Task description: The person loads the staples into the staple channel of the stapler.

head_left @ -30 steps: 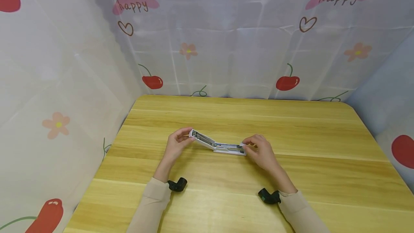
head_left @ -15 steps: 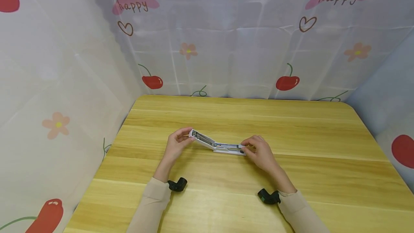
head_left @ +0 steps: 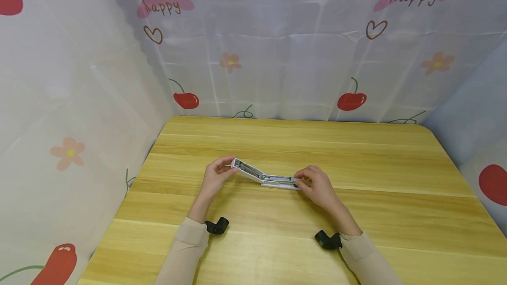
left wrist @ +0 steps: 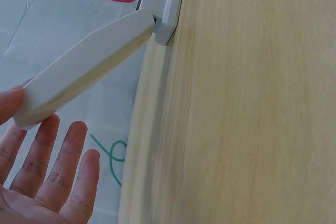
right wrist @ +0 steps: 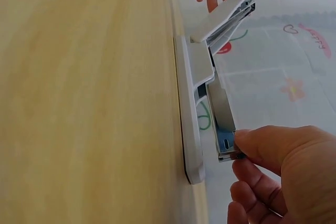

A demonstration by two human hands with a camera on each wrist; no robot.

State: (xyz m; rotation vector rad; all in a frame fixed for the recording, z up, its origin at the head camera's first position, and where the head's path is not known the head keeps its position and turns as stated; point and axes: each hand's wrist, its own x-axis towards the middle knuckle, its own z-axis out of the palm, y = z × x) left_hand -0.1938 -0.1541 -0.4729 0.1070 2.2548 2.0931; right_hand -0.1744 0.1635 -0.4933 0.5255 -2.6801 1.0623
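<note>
A white stapler point(head_left: 279, 185) sits on the table, its top cover point(head_left: 248, 170) swung far back to the left. My left hand point(head_left: 216, 176) holds the free end of that cover between thumb and fingertips; the left wrist view shows the other fingers spread below it point(left wrist: 52, 177). In the right wrist view a grey strip of staples point(right wrist: 223, 109) lies along the metal magazine point(right wrist: 227, 144). My right hand point(head_left: 318, 186) pinches the strip's near end at the magazine's front tip, thumb on top. The index fingertip is partly hidden behind the metal.
The wooden table point(head_left: 261, 241) stretches around the stapler on all sides. Behind it hangs a white curtain point(head_left: 273, 74) printed with cherries, and another covers the left side. Black wrist cameras point(head_left: 218, 226) sit on both wrists.
My right hand has shifted slightly left along the magazine, its fingertips now further over the front end. The left hand and the raised cover have stayed put.
</note>
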